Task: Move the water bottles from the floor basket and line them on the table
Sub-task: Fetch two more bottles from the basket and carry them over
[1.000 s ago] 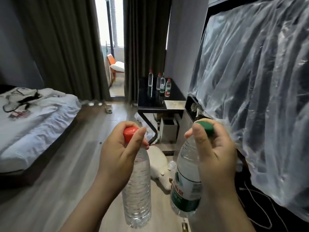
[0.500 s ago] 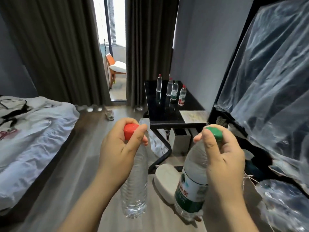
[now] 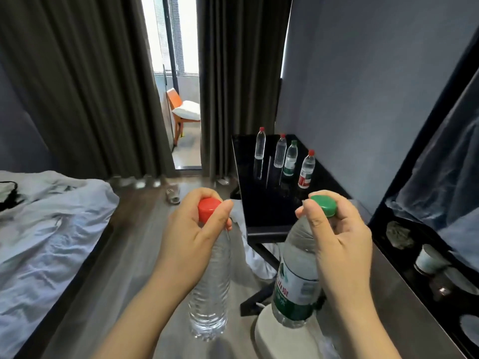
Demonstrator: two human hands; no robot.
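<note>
Done so far: four bottles stand upright in a slanted row on the glossy black table [image 3: 261, 203], close to the grey wall: a tall clear bottle with red cap [image 3: 260, 147], a shorter ribbed clear bottle with red cap [image 3: 280, 154], a small bottle with green cap and green label [image 3: 290, 161], and a small bottle with red cap and red-white label [image 3: 305, 172].
In progress: two more bottles hang in the air in front of the table, not yet over its top.
Left hand [image 3: 191, 237]: the fingers and thumb are curled round the red cap and neck of a clear ribbed plastic bottle without label [image 3: 211, 294], which hangs down nearly vertical.
Right hand [image 3: 339, 244]: it pinches the green cap of a larger clear plastic bottle with green-white label [image 3: 295, 288], which hangs a little tilted.
Look of the bottles: both seem full of water and closed; the walls are thin, so I judge they dent easily.
Left to do: set these two down beside the row, probably at its near end.
Floor basket: not in view, so I cannot tell how many bottles remain in it.
</note>
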